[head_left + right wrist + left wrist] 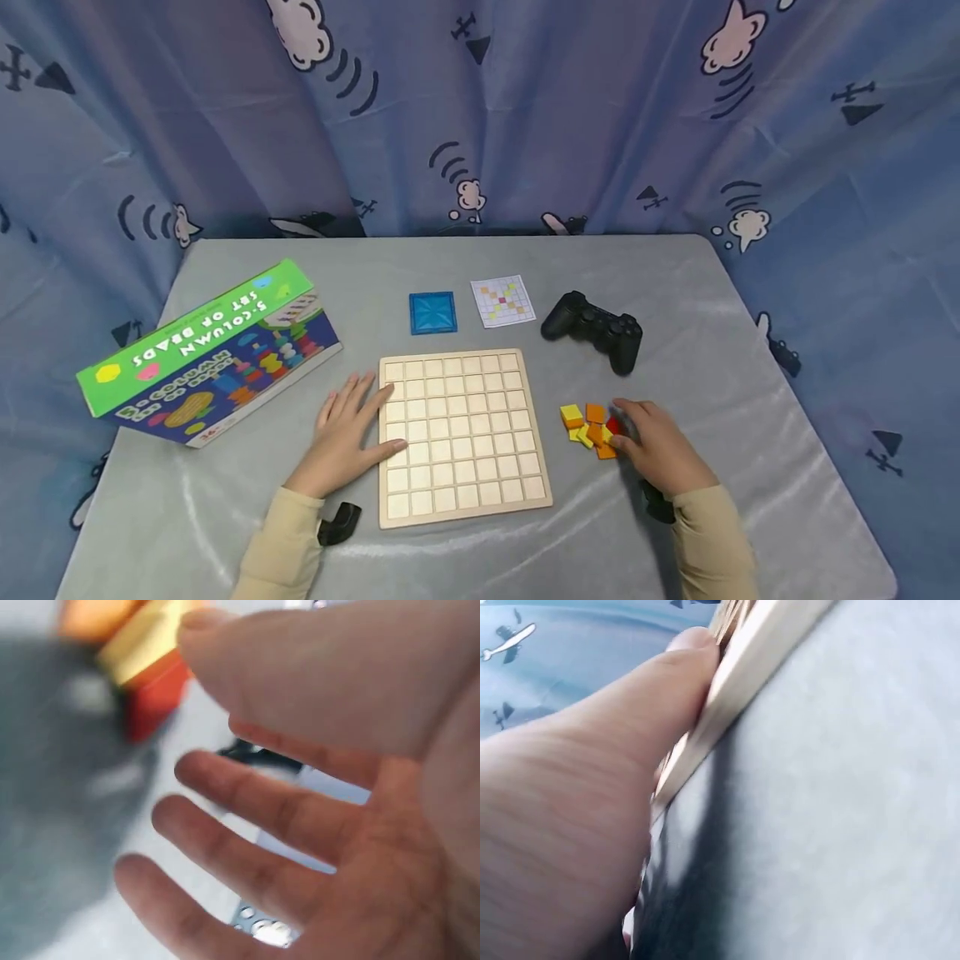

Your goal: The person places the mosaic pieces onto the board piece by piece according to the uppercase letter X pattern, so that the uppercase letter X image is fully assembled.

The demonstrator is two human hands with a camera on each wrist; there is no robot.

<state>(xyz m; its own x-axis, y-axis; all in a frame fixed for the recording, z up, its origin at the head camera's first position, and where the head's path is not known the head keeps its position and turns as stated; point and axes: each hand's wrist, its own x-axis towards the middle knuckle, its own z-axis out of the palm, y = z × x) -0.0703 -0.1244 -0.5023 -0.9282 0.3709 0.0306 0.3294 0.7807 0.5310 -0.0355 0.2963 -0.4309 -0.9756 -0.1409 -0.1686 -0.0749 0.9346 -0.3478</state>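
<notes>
My left hand (347,433) lies flat, fingers released, against the square pale wooden grid board (461,435); my right hand (660,446), fingers relaxed, touches the small orange, yellow and red square tiles (592,431).

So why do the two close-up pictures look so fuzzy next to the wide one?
Head view: sharp, with soft glare streaks on the grey table cover. Left wrist view: the left hand and wooden board fill the frame, too near to focus. Right wrist view: the right hand and coloured tiles are blurred.
</notes>
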